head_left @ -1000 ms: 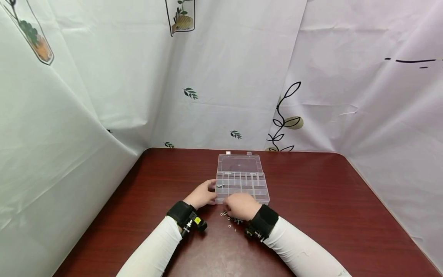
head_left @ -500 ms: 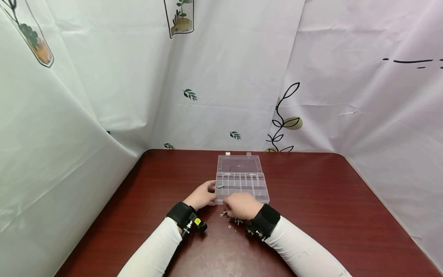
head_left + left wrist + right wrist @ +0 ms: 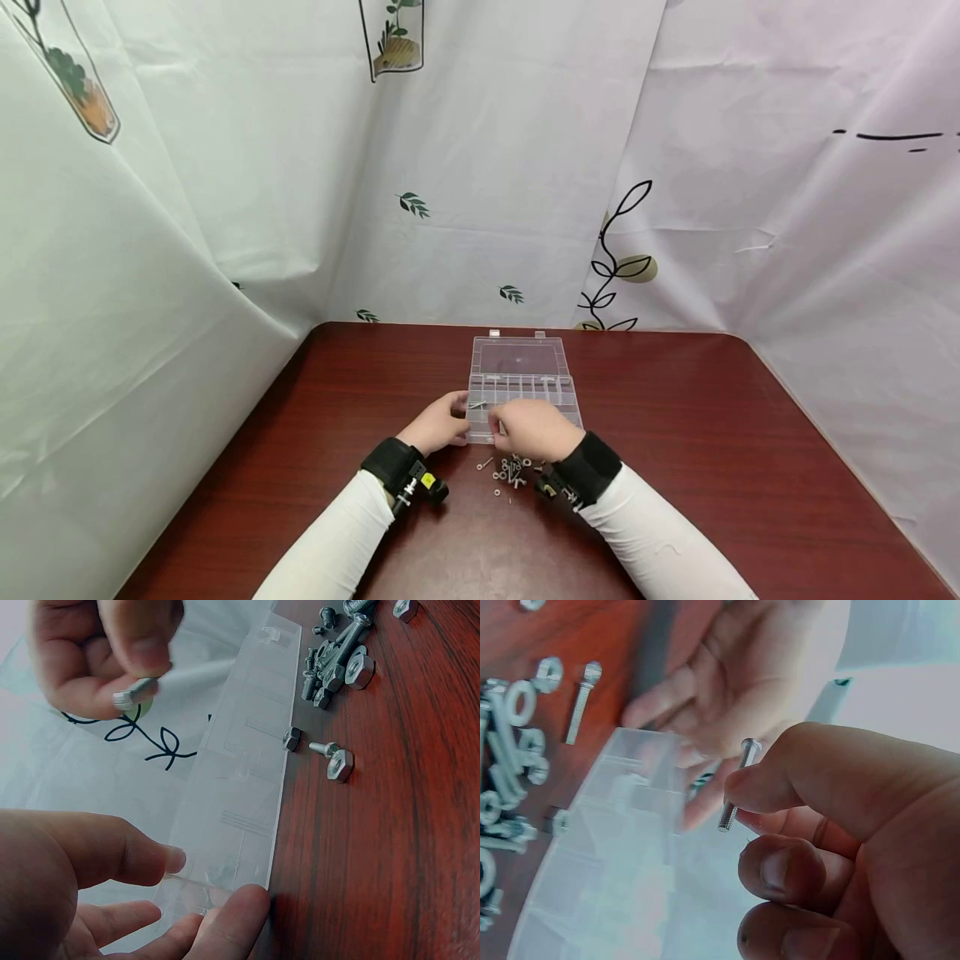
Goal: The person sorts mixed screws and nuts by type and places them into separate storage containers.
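A clear plastic compartment box (image 3: 480,437) sits on the table with its lid (image 3: 519,358) folded back. My left hand (image 3: 435,425) holds the box's left end, thumb and fingertips against its walls near the front corner. My right hand (image 3: 536,429) is over the box's front compartments and pinches a small metal screw (image 3: 740,784) between thumb and index finger. In the left wrist view that screw (image 3: 135,694) sticks out from the fingertips above the box. More screws (image 3: 477,405) lie in a left compartment.
Loose screws, nuts and washers (image 3: 512,471) lie in a pile on the table in front of the box. One nut (image 3: 292,738) is right at the box's front wall, close to a screw (image 3: 322,748) and another nut (image 3: 340,766). A white printed cloth (image 3: 480,167) hangs behind the table.
My right hand has lifted from the pile of hardware and moved forward over the box, uncovering the pile. My left hand stays at the box's left end.
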### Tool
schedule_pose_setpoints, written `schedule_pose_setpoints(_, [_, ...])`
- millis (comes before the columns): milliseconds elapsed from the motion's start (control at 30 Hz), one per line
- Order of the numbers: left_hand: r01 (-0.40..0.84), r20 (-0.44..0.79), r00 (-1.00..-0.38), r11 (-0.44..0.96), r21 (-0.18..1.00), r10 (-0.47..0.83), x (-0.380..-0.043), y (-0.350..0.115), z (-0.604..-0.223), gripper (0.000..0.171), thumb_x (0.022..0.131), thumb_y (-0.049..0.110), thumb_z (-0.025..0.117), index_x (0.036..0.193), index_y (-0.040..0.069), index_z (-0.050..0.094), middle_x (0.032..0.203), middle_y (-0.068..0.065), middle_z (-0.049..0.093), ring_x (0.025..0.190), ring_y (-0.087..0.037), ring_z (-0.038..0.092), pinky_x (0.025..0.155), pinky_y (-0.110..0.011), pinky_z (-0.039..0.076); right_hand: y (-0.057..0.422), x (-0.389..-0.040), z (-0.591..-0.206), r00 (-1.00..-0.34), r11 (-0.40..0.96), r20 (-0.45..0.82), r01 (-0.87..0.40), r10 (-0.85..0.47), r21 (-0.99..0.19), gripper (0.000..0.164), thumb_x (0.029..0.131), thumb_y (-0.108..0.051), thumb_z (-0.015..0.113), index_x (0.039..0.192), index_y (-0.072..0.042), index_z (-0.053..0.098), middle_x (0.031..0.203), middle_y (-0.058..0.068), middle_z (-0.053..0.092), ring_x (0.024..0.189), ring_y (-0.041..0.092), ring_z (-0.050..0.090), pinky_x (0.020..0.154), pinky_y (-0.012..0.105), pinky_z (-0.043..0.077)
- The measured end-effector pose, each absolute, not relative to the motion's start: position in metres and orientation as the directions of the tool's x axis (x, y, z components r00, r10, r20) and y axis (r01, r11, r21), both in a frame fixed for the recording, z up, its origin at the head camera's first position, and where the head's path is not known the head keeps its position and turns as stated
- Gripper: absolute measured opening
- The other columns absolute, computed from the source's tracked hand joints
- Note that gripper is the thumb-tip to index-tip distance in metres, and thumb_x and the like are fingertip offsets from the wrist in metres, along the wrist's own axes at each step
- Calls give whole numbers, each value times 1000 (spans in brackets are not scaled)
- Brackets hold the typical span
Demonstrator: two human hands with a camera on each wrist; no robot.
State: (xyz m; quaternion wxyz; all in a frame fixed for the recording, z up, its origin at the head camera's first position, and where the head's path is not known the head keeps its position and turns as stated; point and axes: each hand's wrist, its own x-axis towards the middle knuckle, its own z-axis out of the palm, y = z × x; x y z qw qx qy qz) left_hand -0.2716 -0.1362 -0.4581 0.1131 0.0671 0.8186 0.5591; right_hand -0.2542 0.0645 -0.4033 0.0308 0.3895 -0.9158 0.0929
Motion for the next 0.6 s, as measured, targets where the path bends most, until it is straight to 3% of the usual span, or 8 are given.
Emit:
schedule_pose_setpoints(267, [-13,-106,-965,358,934,240,-274,-136,-461,68,83,-7,58,147,-6,36,130,-28,52,93,-29,64,71,-41,60,61,-267,-390,-731,695,186,-683,-657,-225,9,88,-17,66,81,-21,61,65,-10,52,55,7,45,51,25,39])
schedule_pose_setpoints(600, [-23,-116,-963,353,935,245,-274,-137,-460,69,83,-6,57,148,-6,34,133,-29,49,94,-29,63,72,-39,60,50,-289,-377,-833,713,180,-544,-524,-442,6,91,-17,62,86,-20,61,64,-5,52,53,11,42,52,27,34])
